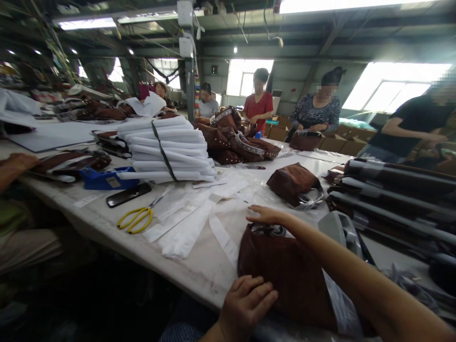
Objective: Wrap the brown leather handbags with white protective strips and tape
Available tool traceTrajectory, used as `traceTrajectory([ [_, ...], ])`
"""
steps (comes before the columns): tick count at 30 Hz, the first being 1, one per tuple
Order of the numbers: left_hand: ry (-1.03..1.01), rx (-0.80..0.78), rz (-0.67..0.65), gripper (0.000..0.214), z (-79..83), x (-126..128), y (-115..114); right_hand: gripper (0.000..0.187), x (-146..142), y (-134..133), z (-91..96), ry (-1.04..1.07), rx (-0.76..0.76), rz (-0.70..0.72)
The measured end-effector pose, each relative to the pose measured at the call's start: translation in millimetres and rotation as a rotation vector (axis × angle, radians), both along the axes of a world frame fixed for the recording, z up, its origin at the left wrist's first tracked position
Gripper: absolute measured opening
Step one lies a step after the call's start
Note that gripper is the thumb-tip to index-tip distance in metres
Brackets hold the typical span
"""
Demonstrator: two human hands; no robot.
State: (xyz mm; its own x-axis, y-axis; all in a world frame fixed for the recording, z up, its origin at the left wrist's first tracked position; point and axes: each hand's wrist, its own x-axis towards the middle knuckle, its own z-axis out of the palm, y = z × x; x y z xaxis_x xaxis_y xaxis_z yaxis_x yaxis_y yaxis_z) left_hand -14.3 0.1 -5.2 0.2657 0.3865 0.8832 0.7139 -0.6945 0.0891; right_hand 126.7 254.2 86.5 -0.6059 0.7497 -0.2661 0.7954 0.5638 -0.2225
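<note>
While both hands (249, 297) press it, brown bag (288, 275) lies flat.

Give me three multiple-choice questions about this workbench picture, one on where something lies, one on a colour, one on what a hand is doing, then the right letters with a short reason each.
1. Where do the scissors lie?
A. on the table left of the white strips
B. on top of the brown bag
C. inside the blue tray

2. What colour are the scissors' handles?
A. red
B. yellow
C. black

3. How is the left hand placed?
A. raised in the air
B. gripping the phone
C. flat on the brown bag

Answers:
1 A, they rest on the table beside the white strips.
2 B, both loops are yellow.
3 C, its fingers lie spread on the bag's near edge, while the right hand reaches over its far end.
</note>
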Motion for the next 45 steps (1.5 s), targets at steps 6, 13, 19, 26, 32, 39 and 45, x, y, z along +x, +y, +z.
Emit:
traceTrajectory([
  [6, 0.029, 0.034, -0.005, 0.025, 0.0, -3.0, 2.6, 0.087, 6.7, 5.8, -2.5, -0.002, -0.147, 0.0],
  [13, -0.025, 0.079, 0.001, 0.02, -3.9, 0.4, 6.9, 0.046, 8.3, 28.2, -12.4, 0.096, 0.044, -0.095],
  [19, -0.008, 0.077, 0.005, 0.02, -6.1, 0.9, 7.2, 0.028, 1.7, 39.9, -14.5, 0.053, -0.082, -0.092],
  [26, 0.011, 0.049, 0.0, 0.019, -3.8, -0.8, 6.1, 0.039, 8.4, 28.4, -2.7, 0.046, -0.421, -0.043],
  [32, -0.003, 0.06, -0.001, 0.019, -2.3, -1.5, 5.8, 0.081, -0.9, 19.7, -3.0, 0.027, -0.61, -0.119],
  [39, -0.018, 0.065, 0.006, 0.02, -4.5, 0.4, 6.1, 0.09, -20.7, 21.2, -13.3, -0.065, -0.696, -0.169],
  [45, 0.033, 0.028, 0.001, 0.018, -8.1, -0.9, 6.1, 0.089, -21.3, 16.8, -5.0, -0.005, -0.629, -0.086],
])
